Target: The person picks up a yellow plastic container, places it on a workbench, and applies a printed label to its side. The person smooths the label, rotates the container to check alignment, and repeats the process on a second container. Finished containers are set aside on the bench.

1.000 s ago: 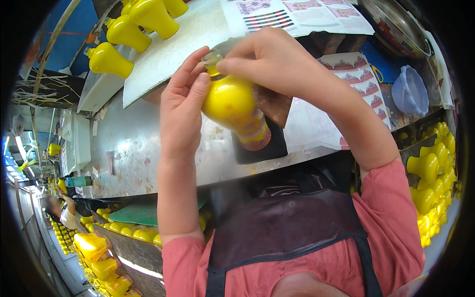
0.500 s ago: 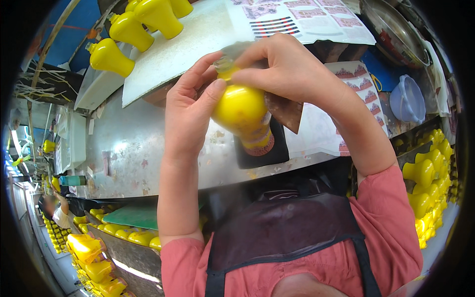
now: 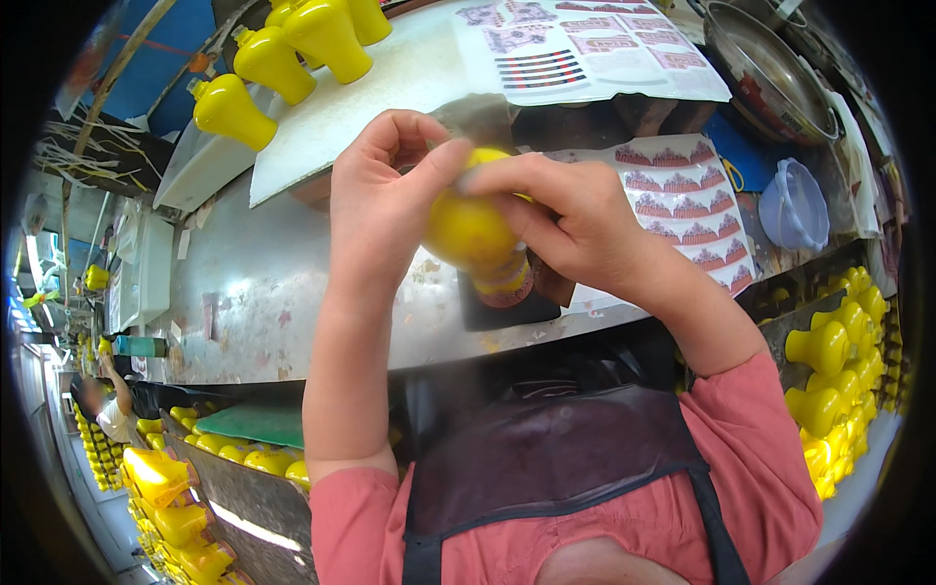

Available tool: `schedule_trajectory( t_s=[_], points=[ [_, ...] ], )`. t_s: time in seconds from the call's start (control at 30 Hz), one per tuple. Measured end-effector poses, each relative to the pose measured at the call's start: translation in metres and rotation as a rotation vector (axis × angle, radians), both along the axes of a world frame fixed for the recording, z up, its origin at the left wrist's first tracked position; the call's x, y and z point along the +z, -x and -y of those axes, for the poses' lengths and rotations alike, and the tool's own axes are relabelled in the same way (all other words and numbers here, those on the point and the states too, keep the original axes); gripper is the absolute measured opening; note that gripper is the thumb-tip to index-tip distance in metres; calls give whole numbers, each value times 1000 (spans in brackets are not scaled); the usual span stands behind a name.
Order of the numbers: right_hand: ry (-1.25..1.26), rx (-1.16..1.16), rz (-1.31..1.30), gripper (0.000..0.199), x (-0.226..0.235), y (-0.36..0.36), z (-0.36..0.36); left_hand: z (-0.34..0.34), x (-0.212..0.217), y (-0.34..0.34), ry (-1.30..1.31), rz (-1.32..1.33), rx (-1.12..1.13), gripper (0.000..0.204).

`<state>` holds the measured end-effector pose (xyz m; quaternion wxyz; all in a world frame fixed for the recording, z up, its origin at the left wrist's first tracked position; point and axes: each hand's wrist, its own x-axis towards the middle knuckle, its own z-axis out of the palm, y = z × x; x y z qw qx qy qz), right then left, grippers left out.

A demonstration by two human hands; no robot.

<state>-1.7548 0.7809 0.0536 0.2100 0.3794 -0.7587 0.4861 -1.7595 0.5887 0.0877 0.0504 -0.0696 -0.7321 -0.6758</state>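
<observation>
A glossy yellow bottle (image 3: 466, 236), wide at the shoulder with a reddish patterned band near its foot, stands in front of me on a black pad (image 3: 487, 310). My left hand (image 3: 395, 175) is closed at the left of its neck, thumb pressed in at the top. From the right, my right hand (image 3: 561, 205) bends its index finger and thumb against the neck and shoulder. Fingertips are blurred, and the hands cover most of the neck. A brown flat piece (image 3: 554, 285) shows partly below my right hand; whether I hold it cannot be told.
Sheets of printed decals (image 3: 682, 195) lie at the right, with another decal sheet (image 3: 595, 54) farther back. A pale blue bucket (image 3: 795, 210), yellow scissors (image 3: 733, 175) and a metal basin (image 3: 765, 73) sit right. More yellow bottles (image 3: 234, 112) stand far left. A co-worker (image 3: 109, 405) is at far left.
My right hand has dropped lower and turned inward over the neck, covering the clear top seen before. My left hand has shifted slightly. The brown piece is now mostly hidden.
</observation>
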Motion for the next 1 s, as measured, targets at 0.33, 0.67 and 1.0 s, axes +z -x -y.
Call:
schedule_trajectory(
  t_s=[0.33,0.67,1.0],
  points=[
    [24,-38,-199,23,-1,-21,-6,-4,3,-27,63,-112,10,22],
    [18,-130,-131,23,-9,-40,-10,-12,11,-48,-99,-36,14,17],
    [32,-114,-151,27,-7,-50,-7,-8,12,-58,-48,-41,26,16]
  ],
)
